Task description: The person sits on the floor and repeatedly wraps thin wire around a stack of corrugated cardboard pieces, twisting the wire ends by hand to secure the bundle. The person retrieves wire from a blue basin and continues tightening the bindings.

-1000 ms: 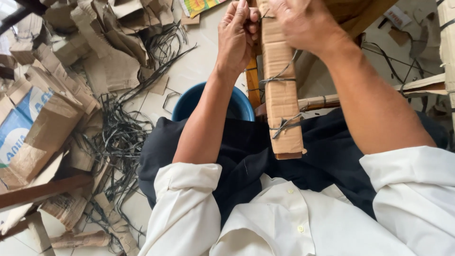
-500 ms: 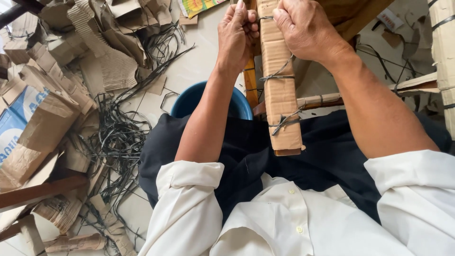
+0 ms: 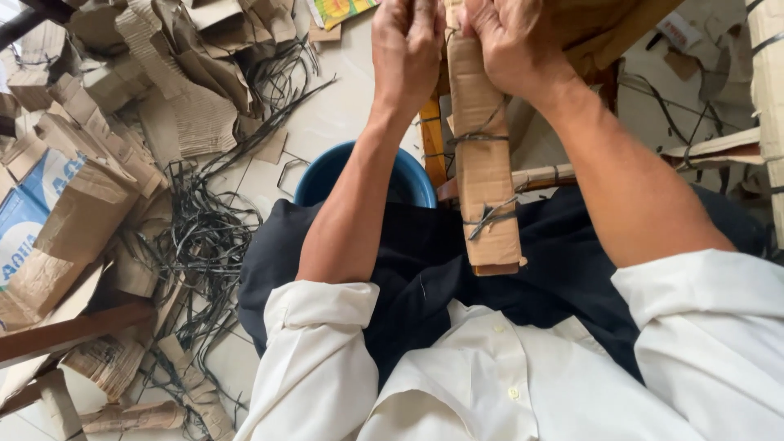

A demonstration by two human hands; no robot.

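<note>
Hands both clenched on top end of cardboard bundle [image 3: 483, 163]: left hand [image 3: 406, 45] w/ fingers curled at its left edge, right hand [image 3: 510, 41] gripping opposite. Blue bucket [image 3: 339, 171] below left fingers; dark straps [image 3: 204, 237] on floor further left.

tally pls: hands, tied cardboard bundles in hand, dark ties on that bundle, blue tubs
Hands: 2, left hand and right hand
Cardboard bundle, gripped by both: 1
Dark ties showing around it: 2
Blue tub: 1
Total: 6
</note>
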